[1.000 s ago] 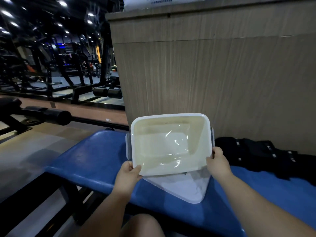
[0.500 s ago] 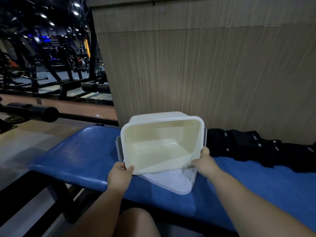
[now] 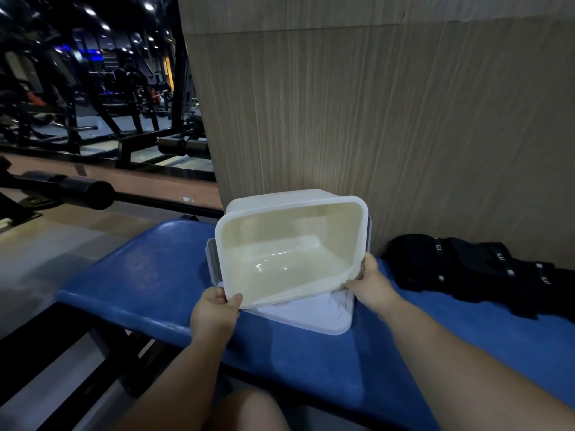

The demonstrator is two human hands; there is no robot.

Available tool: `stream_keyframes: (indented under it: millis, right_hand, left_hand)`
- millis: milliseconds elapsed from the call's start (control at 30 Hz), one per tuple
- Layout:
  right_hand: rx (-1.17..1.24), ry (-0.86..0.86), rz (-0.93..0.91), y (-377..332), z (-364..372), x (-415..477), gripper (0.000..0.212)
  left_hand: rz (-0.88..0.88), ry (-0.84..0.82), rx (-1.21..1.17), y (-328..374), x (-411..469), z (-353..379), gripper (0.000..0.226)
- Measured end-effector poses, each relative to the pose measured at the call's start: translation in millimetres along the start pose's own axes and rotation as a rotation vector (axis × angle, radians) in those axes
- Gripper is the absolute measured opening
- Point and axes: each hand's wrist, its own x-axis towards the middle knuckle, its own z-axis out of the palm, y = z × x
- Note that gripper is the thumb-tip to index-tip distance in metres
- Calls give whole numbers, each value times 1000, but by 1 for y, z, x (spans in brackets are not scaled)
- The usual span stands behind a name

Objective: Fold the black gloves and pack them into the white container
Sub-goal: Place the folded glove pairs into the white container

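Observation:
The white container (image 3: 289,253) is tilted with its open, empty inside facing me, above the blue bench (image 3: 149,281). My left hand (image 3: 214,312) grips its near left corner, thumb over the rim. My right hand (image 3: 370,284) grips its near right corner. Under the container its white lid (image 3: 311,315) lies flat on the bench. The black gloves (image 3: 473,269) lie in a heap on the bench to the right, against the wooden panel, a little apart from my right hand.
A tall wood-grain panel (image 3: 389,126) stands right behind the bench. A black barbell (image 3: 81,191) runs across at the left, with dark gym machines (image 3: 93,98) beyond it. My knee (image 3: 249,412) shows below the bench's near edge.
The container has tipped back, so its opening faces more upward than a second ago, and sits lower over the lid. Both hands keep their hold on the near corners.

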Motion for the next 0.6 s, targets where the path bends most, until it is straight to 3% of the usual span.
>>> stream_keyframes:
  millis: [400, 600]
  right_hand:
    - [-58, 79, -5, 5, 6, 11, 61]
    - [-38, 89, -19, 4, 7, -2, 64]
  left_hand:
    - [20, 48, -36, -3, -2, 7, 12]
    - [-36, 70, -49, 2, -12, 6, 31]
